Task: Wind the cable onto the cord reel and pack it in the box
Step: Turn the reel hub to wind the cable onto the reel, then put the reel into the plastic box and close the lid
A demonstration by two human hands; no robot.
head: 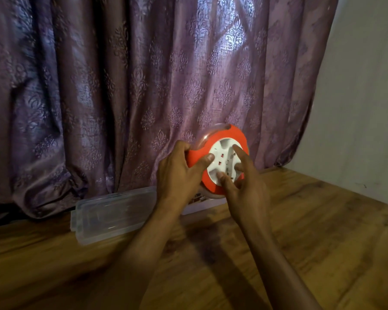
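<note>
Closest to the camera it's just two bare forearms coming in from about 6 o'clock over a wooden table point(311, 220), both cut off by the bottom edge. One cord reel point(220, 158) is held up off the table a bit right of centre, orange body with a white socket face turned toward the camera. The left hand point(177, 173) grips the reel's edge at its 9 o'clock, fingers wrapped round the orange rim and thumb lying across onto the white face. The right hand point(244, 182) sits at the reel's 4 to 5 o'clock with fingers spread, fingertips pressed on the white hub rather than curled shut; one finger reaches up to around 1 o'clock on it. I can't make out any cable, it's either hidden inside the reel or behind the hands. Further back at roughly 8 o'clock from the reel there's one clear plastic box point(112, 214) on the table, looks shallow, and its right end is hidden by the left wrist. Something pale and flat point(199, 205) pokes out below the reel, too covered to say what. Behind everything hangs one purple patterned curtain point(143, 86), with a plain wall point(367, 97) at 3 o'clock.
</note>
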